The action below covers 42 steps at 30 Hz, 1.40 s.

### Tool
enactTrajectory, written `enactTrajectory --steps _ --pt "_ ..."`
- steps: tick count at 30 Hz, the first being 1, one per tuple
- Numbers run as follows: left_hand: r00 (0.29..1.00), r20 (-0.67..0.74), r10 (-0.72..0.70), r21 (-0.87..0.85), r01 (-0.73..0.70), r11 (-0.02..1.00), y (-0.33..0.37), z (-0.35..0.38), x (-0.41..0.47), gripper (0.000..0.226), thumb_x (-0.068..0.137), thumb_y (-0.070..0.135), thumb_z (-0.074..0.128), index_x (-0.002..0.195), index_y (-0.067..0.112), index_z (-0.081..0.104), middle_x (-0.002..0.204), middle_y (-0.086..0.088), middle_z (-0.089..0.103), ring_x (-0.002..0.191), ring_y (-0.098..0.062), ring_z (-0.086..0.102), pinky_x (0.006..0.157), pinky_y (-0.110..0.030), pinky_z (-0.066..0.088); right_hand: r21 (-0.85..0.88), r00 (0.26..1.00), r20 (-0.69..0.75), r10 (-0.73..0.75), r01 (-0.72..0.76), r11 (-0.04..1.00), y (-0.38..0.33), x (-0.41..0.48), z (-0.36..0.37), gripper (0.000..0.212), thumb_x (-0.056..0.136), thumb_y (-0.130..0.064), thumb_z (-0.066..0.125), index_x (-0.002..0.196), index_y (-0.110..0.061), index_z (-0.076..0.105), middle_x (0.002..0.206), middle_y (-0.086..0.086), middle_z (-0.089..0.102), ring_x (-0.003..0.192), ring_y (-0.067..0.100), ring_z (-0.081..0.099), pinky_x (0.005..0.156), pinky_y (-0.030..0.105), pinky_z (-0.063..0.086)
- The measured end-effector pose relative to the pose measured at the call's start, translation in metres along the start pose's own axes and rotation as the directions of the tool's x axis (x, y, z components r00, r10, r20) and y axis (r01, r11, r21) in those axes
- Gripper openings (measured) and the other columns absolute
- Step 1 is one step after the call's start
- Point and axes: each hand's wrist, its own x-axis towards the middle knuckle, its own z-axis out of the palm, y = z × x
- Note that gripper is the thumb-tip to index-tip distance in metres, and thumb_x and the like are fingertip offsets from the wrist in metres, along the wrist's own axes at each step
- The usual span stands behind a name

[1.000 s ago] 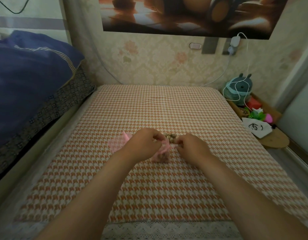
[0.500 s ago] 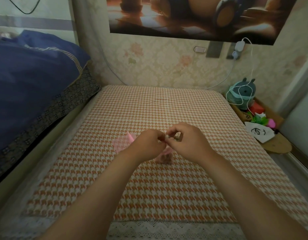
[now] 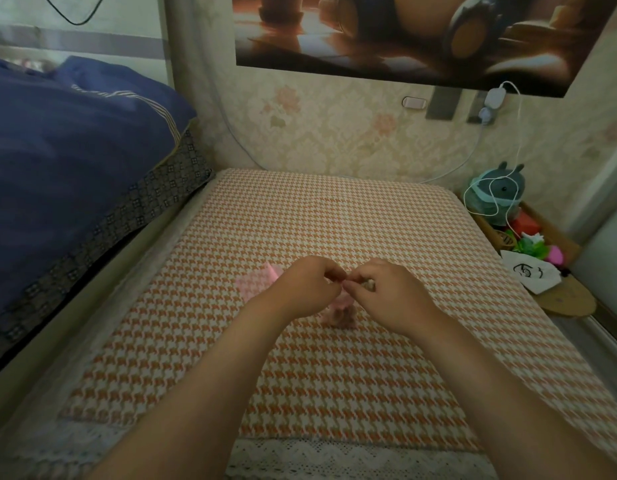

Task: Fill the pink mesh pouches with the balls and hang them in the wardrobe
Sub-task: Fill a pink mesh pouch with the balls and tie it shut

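Both bare forearms reach forward and converge. The left hand [image 3: 305, 289] and right hand [image 3: 392, 294] meet knuckles up, almost touching. Each hand's fingers are curled, with thumb and forefinger tips pinched where the hands face each other, on the gathered top of the pink mesh pouch [image 3: 338, 315] — its body shows just below, between them. Both wrists are level.
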Motion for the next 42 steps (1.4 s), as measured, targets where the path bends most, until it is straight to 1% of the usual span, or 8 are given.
enactTrajectory --steps 4,7,14,19,28,31,34,42 --pt "0.997 -0.072 -0.006 -0.012 0.005 1.000 -0.007 -0.005 0.006 0.023 0.094 0.014 0.058 0.112 0.018 0.072 0.109 0.006 0.070 0.088 -0.003 0.060 0.070 -0.008 0.042 0.014 0.999 0.011 0.052 -0.052 0.999 -0.001 -0.001 0.000 0.044 0.099 -0.049 0.052 0.074 -0.019 0.072 0.060 -0.005 0.063 0.054 0.014 0.056 0.052 0.034 0.043" --pt "0.988 -0.148 -0.041 0.008 0.043 0.999 -0.019 -0.010 0.009 0.023 0.096 0.010 0.054 0.108 0.019 0.072 0.104 0.006 0.069 0.080 -0.005 0.061 0.058 -0.013 0.045 0.060 0.996 -0.002 0.087 -0.086 0.994 0.002 -0.001 0.000 0.045 0.098 -0.041 0.056 0.064 -0.014 0.067 0.049 -0.004 0.053 0.045 0.013 0.042 0.048 0.031 0.033" --pt "0.986 -0.154 0.056 0.298 -0.007 0.954 -0.061 0.012 0.018 0.034 0.093 0.010 0.059 0.124 0.021 0.068 0.122 -0.001 0.066 0.114 -0.019 0.057 0.099 -0.034 0.046 0.048 0.995 0.016 0.099 -0.099 0.994 0.005 0.002 -0.001 0.028 0.095 -0.037 0.059 0.079 -0.025 0.079 0.065 -0.003 0.071 0.045 0.014 0.053 0.046 0.036 0.044" --pt "0.992 -0.053 0.114 0.364 -0.088 0.927 -0.070 0.028 0.026 0.015 0.087 0.015 0.062 0.096 0.022 0.073 0.085 0.002 0.062 0.089 -0.024 0.058 0.078 -0.040 0.050 0.034 0.995 0.020 0.098 -0.099 0.995 0.005 0.004 -0.001 0.028 0.095 -0.037 0.059 0.079 -0.025 0.078 0.068 -0.003 0.073 0.054 0.019 0.062 0.050 0.035 0.050" --pt "0.978 -0.204 -0.037 0.162 0.071 0.984 -0.056 0.021 0.027 0.010 0.091 0.029 0.067 0.099 0.026 0.072 0.090 0.013 0.068 0.082 -0.007 0.063 0.076 -0.031 0.054 0.063 0.993 0.044 0.111 -0.114 0.991 0.004 0.002 -0.002 0.027 0.096 -0.035 0.060 0.077 -0.025 0.076 0.067 -0.005 0.071 0.057 0.017 0.064 0.052 0.034 0.051" --pt "0.962 -0.272 -0.011 0.011 0.014 1.000 -0.032 0.011 0.024 0.006 0.091 0.030 0.068 0.097 0.029 0.070 0.086 0.018 0.066 0.077 0.001 0.061 0.070 -0.018 0.049 0.052 0.992 0.058 0.112 -0.115 0.992 0.002 0.001 -0.003 0.027 0.096 -0.033 0.058 0.078 -0.024 0.075 0.066 -0.003 0.070 0.057 0.020 0.063 0.051 0.031 0.046" --pt "0.979 -0.197 0.055 -0.107 -0.077 0.991 -0.007 0.002 0.015 0.003 0.088 0.028 0.072 0.090 0.031 0.071 0.086 0.016 0.070 0.080 -0.002 0.064 0.073 -0.016 0.051 0.041 0.990 0.076 0.119 -0.122 0.992 0.002 0.000 -0.005 0.024 0.096 -0.033 0.056 0.084 -0.026 0.075 0.065 -0.003 0.067 0.055 0.017 0.058 0.050 0.030 0.042" --pt "0.995 -0.061 0.080 0.056 -0.076 0.996 0.000 0.008 0.002 0.006 0.088 0.031 0.071 0.092 0.035 0.071 0.088 0.022 0.063 0.080 0.003 0.058 0.067 -0.013 0.042 0.054 0.987 0.101 0.128 -0.134 0.990 0.000 0.000 -0.009 0.021 0.093 -0.028 0.056 0.088 -0.029 0.077 0.064 -0.005 0.066 0.055 0.013 0.057 0.050 0.028 0.040"
